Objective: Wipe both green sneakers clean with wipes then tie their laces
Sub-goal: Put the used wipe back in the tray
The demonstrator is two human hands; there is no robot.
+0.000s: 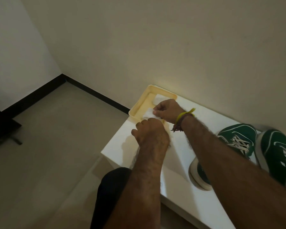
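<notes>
Over the tray [135,111], right hand [168,109] pinches a wipe [149,112]; left hand [150,131] curled, grip hidden.

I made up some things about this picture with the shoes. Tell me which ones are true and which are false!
1. The two green sneakers sit on the white table. True.
2. The tray is blue. False: it is pale yellow.
3. The right hand pinches a white wipe over the tray. True.
4. The left hand is holding a sneaker. False: it is by the tray, touching no sneaker.
5. The band on the right wrist is red. False: it is yellow-green.
</notes>
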